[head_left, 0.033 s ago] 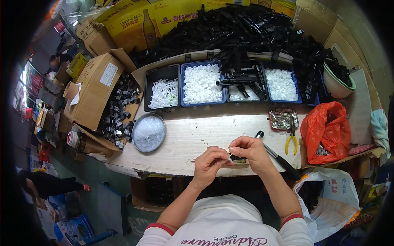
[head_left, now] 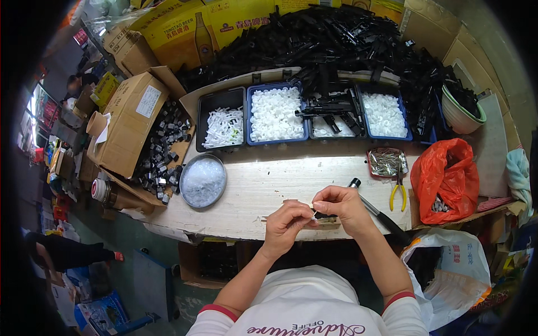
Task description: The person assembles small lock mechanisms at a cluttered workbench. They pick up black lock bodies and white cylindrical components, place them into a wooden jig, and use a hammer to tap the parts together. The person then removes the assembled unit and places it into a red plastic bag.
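My left hand [head_left: 286, 224] is closed in a pinch around a small white plastic piece [head_left: 314, 218], only part of which shows between the fingers. Just to its right, my right hand [head_left: 343, 209] pinches thumb against forefinger at the same spot, with a tiny thin thing at the tips that is too small to name. Both hands hover over the front edge of the white worktable [head_left: 263, 179]. Beneath and between them lies something dark, mostly covered by the fingers. A hammer [head_left: 381, 213] with a black grip rests right beside my right hand.
Bins of white plastic parts [head_left: 276, 115] line the table's back, below a heap of black plastic parts [head_left: 314, 45]. Left stands a round dish [head_left: 203, 181] of clear bits. Right are a tray of metal pins [head_left: 385, 162], yellow-handled pliers [head_left: 398, 193] and a red bag [head_left: 445, 179].
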Tool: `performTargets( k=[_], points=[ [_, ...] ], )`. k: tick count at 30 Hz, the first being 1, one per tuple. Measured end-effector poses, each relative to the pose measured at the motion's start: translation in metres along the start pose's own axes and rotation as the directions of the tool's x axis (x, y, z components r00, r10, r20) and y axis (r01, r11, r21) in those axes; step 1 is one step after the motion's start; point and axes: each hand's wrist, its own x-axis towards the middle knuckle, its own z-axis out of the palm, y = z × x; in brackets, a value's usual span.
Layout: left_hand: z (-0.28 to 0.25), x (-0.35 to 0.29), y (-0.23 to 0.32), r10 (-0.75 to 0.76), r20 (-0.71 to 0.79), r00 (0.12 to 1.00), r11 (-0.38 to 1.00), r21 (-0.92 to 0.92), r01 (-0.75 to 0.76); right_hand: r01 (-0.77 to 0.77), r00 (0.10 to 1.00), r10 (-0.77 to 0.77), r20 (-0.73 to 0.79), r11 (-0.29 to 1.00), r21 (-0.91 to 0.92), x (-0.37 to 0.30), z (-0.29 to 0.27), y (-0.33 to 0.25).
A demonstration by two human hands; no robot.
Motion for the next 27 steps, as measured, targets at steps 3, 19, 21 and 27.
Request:
performTargets(
  k=[3,19,21,27],
  points=[
    [0.0,-0.001,0.0,0.044,0.053,0.998,0.996,0.069,-0.047,-0.049,0.995,0.055,0.077,0.996,-0.081,0.002,-0.005,-0.004],
    [-0.007,-0.001,-0.018,0.212,0.005,0.977,0.863,0.468,-0.19,0.498,0.819,-0.515,0.252,0.421,-0.758,-0.01,-0.003,0.018],
    [-0.007,0.002,-0.017,0.238,0.038,0.97,0.826,0.518,-0.223,0.509,0.78,-0.56,0.279,0.311,-0.802,-0.009,-0.002,0.025],
    [-0.026,0.002,-0.014,0.09,0.127,0.988,0.669,0.727,-0.155,0.487,0.771,-0.505,0.388,0.077,-0.87,-0.008,-0.008,0.034]
  ],
)
